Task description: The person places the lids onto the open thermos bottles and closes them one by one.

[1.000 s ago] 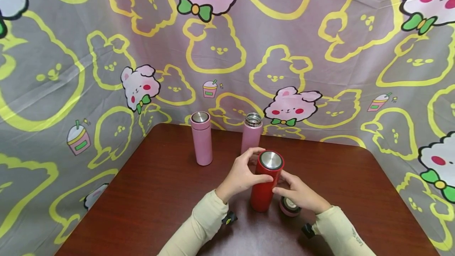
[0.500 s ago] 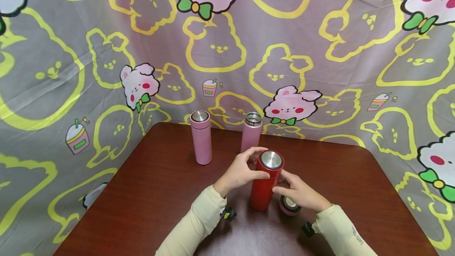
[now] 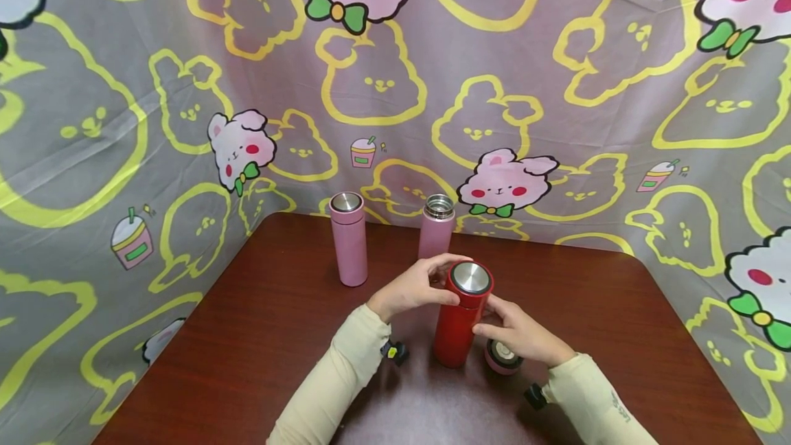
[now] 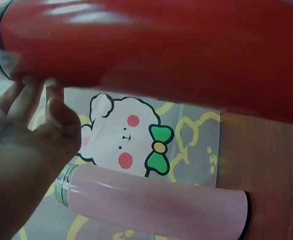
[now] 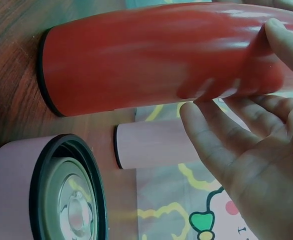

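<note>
A red thermos stands upright on the table, with its steel-topped lid on it. My left hand grips the lid from the left, thumb across its near side and fingers behind. Lower down, my right hand holds the body from the right; in the right wrist view its thumb and fingers curl about the red wall. Just right of the thermos base, a pink lid lies with its inside facing up. Behind my left hand stands an open pink thermos, its lower part hidden in the head view.
A second pink thermos, with its lid on, stands at the back left of the brown table. A patterned cloth hangs behind the table and along its sides.
The left thumb has shifted leftward around the red lid, and the left wrist has swung a little to the left. The right hand and the thermos body stay in place.
</note>
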Tool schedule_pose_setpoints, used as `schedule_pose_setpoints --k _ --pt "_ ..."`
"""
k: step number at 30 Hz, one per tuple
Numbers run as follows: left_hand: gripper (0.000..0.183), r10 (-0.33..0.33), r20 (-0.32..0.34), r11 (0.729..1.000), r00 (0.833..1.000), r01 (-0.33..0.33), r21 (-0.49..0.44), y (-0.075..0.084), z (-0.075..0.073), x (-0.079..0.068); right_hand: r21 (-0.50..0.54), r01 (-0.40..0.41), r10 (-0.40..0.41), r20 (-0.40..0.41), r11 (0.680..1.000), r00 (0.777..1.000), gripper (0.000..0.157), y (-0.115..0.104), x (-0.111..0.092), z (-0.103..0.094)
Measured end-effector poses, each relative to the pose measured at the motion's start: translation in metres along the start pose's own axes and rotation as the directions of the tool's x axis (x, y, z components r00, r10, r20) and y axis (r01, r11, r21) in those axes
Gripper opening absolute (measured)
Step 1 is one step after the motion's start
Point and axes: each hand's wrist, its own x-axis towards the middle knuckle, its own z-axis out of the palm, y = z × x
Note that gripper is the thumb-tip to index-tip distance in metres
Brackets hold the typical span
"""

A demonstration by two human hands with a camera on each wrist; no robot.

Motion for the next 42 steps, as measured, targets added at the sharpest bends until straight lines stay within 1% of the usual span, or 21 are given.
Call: schedule_pose_setpoints --k 2,5,11,17,22,25,28,31,35,38,40,42 --pt "0.057 0.014 0.042 1.000 0.999 -0.013 -0.021 -0.001 -0.003 0.001 -0.002 0.001 -0.001 0.000 1.000 1.000 0.044 0.001 0.000 0.000" --pt "0.059 0.016 0.097 0.999 0.995 -0.013 -0.032 -0.002 -0.007 0.003 -0.003 -0.003 0.003 0.000 1.000 1.000 0.044 0.002 0.000 0.001" --pt "0.078 0.024 0.175 0.998 0.984 -0.015 -0.054 -0.005 -0.013 0.006 -0.002 0.008 -0.008 0.005 1.000 1.000 0.043 -0.001 0.001 0.002" --pt "0.086 0.026 0.199 0.996 0.980 -0.008 -0.091 -0.007 -0.015 0.006 0.007 -0.014 0.014 0.010 1.000 1.000 0.042 -0.004 0.002 0.003" --pt "0.084 0.048 0.192 0.995 0.980 -0.031 -0.092 -0.006 -0.012 0.003 -0.008 -0.024 0.024 0.001 1.000 1.000 0.042 -0.004 0.001 0.003" --pt "0.079 0.055 0.168 0.997 0.984 -0.044 -0.071 -0.003 -0.010 0.000 -0.016 -0.007 0.007 -0.004 1.000 1.000 0.043 -0.003 0.001 0.003" --pt "0.071 0.049 0.126 0.998 0.991 -0.044 -0.045 0.001 -0.009 -0.004 -0.022 0.009 -0.010 -0.006 1.000 1.000 0.043 -0.001 0.000 0.003" --pt "0.065 0.037 0.077 0.999 0.996 -0.036 -0.012 0.005 -0.007 -0.009 -0.018 0.013 -0.013 -0.005 1.000 1.000 0.043 0.000 -0.001 0.003" --pt "0.063 0.012 -0.006 0.999 1.000 -0.011 0.047 0.011 -0.001 -0.017 -0.015 0.014 -0.014 -0.004 1.000 1.000 0.044 0.001 -0.001 0.003" --pt "0.065 0.001 -0.084 0.995 0.996 0.007 0.102 0.014 0.005 -0.021 -0.011 0.014 -0.014 -0.010 1.000 1.000 0.043 0.002 -0.001 0.003" --pt "0.067 0.008 -0.137 0.989 0.991 0.012 0.145 0.015 0.010 -0.023 -0.006 0.015 -0.015 -0.013 1.000 1.000 0.043 0.002 -0.001 0.003" --pt "0.068 0.032 -0.187 0.982 0.982 0.005 0.191 0.016 0.016 -0.024 -0.004 0.019 -0.019 -0.013 1.000 1.000 0.045 0.003 0.000 0.003"
